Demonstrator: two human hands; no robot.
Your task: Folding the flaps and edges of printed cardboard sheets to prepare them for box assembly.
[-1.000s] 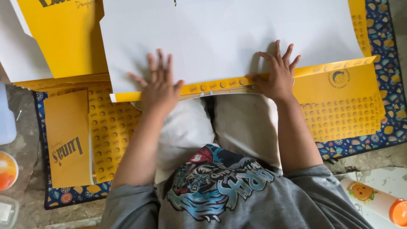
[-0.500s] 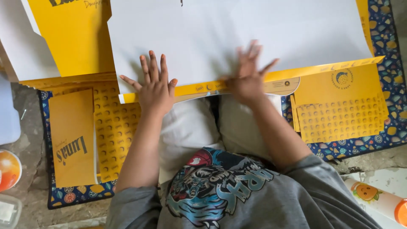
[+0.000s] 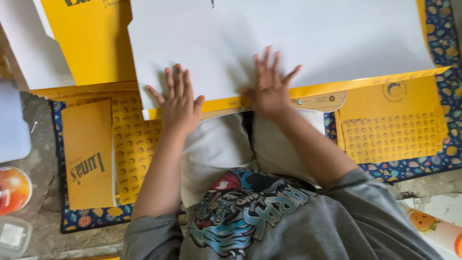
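Note:
A large white sheet of card (image 3: 288, 43) with a yellow lower edge lies flat in front of me. My left hand (image 3: 177, 102) presses flat on its lower left part, fingers spread. My right hand (image 3: 268, 85) lies flat on the sheet near its lower middle, fingers apart. Neither hand grips anything. Under the sheet lie yellow cardboard pieces with rows of small holes (image 3: 394, 135).
A narrow yellow printed card (image 3: 89, 154) lies at the left on a dark patterned mat (image 3: 447, 58). More yellow card (image 3: 91, 38) and white card (image 3: 29, 53) lie at the top left. An orange round lid (image 3: 13, 188) and a clear container (image 3: 13, 236) are at far left, a tube (image 3: 433, 226) at bottom right.
My right hand has slid left along the sheet's lower edge, from the right side towards the middle. My left hand has stayed in place.

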